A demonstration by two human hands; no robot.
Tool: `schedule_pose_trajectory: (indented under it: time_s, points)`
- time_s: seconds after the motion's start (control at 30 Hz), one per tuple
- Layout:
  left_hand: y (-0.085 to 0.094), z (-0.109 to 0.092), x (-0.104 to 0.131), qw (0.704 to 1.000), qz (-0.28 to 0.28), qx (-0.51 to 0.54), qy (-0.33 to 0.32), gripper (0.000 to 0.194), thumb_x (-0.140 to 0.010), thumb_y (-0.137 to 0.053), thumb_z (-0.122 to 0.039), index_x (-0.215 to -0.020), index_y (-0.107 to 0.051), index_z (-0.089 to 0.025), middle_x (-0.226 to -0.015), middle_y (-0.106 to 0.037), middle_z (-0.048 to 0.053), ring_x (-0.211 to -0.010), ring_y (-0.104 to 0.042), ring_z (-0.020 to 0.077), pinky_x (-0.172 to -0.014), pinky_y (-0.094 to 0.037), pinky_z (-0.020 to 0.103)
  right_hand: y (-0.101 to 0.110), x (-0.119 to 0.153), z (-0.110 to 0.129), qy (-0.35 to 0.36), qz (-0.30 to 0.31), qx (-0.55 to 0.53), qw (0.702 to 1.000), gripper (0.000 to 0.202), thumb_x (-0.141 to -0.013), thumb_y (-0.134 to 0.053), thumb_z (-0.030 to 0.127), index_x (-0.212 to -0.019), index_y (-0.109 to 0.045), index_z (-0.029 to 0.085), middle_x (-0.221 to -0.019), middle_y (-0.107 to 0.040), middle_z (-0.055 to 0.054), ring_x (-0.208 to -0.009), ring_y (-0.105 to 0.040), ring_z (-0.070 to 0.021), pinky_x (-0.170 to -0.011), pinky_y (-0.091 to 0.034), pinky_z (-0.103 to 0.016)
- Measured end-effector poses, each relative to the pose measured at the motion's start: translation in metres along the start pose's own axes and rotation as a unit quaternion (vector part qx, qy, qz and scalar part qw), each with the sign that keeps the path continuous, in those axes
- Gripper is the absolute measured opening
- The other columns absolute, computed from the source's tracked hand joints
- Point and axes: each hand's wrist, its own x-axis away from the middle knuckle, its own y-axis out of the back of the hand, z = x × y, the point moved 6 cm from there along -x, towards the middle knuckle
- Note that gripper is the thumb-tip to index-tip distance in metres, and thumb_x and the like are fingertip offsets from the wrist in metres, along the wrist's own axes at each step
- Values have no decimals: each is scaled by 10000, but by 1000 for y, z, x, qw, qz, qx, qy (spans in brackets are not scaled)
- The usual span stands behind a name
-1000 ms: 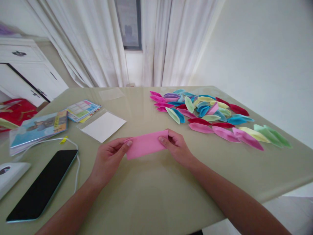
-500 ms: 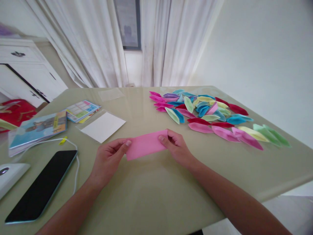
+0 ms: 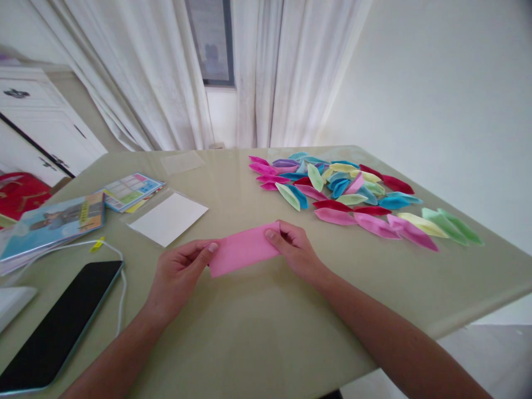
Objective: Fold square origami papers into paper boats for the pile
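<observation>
We held the pink paper by its two ends above the near middle of the bench. The fingers of our left hand pinched its left end, thumb on top; those of our right hand pinched its right end the same way. Folded papers lay to the right, and a white card and a phone lay to the left, the phone nearer us.

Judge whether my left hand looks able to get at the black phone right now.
Probably yes, once it lets go: the left hand is pinching the pink paper, but the phone lies face-up beside that forearm, with nothing on top of it.
</observation>
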Motion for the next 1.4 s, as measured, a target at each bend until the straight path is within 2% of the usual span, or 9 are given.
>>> schedule_pose_trajectory:
  time_s: [0.17,0.37,0.5,0.63,0.73,0.8,1.0,1.17,1.4]
  points:
    - [3,1,-2,1000,11,5,-8,381,-843,-786,-601,-946,-874,-244,-831,-833,53,-776,-755,233,-668,-594,270,1,-1,3,-3,7,11,1000,480,-935,-696,635,-773,-607,193,-700,-454,29,-650,-414,-135,-572,-298,-268]
    - [-16,3,7,967,255,5,26,314,-923,-730,-524,-997,-870,-253,-882,-828,64,-756,-728,224,-617,-539,254,2,-3,4,-5,102,92,990,465,-995,-648,571,-735,-583,190,-681,-448,35,-640,-423,-131,-566,-286,-269]
    - [-38,3,23,942,333,6,47,297,-951,-700,-482,-970,-848,-226,-878,-794,47,-716,-673,200,-577,-462,242,-10,5,11,14,180,153,971,432,-1008,-664,470,-699,-566,185,-672,-474,39,-641,-441,-124,-579,-300,-269]
    - [-49,-1,27,958,285,-12,19,416,-939,-703,-499,-682,-747,-175,-578,-564,-25,-541,-444,120,-504,-259,232,-20,11,22,24,162,99,981,351,-999,-685,442,-773,-632,179,-695,-522,34,-654,-464,-117,-589,-329,-250]
    - [-50,-2,28,973,224,38,30,455,-945,-666,-569,-792,-805,-164,-622,-610,-5,-573,-467,131,-524,-287,236,-21,12,18,-19,132,-64,989,362,-888,-805,514,-954,-689,177,-811,-628,4,-707,-559,-135,-617,-427,-241]
    - [-52,0,30,975,200,80,47,461,-939,-670,-585,-850,-827,-161,-677,-668,16,-607,-518,149,-550,-351,245,-22,12,12,-37,126,-110,985,415,-837,-845,545,-892,-688,166,-788,-632,-4,-704,-580,-145,-630,-466,-254]
    - [-60,2,36,968,220,118,38,282,-909,-769,-461,-893,-834,-187,-774,-738,31,-705,-639,184,-643,-507,265,-20,16,12,2,135,17,991,397,-982,-699,504,-795,-699,154,-737,-609,3,-662,-515,-122,-582,-382,-234]
    - [-44,-5,32,984,129,119,-20,201,-924,-784,-377,-1044,-837,-224,-922,-797,41,-820,-723,188,-707,-577,246,-32,24,25,38,188,80,978,329,-1020,-656,419,-843,-722,150,-732,-594,14,-659,-521,-116,-589,-373,-234]
    - [-37,-12,28,988,71,134,-25,151,-864,-834,-367,-886,-881,-225,-794,-819,47,-716,-745,179,-632,-604,220,-36,28,23,26,201,73,976,366,-1052,-603,449,-951,-769,139,-776,-631,-2,-692,-550,-126,-619,-393,-242]
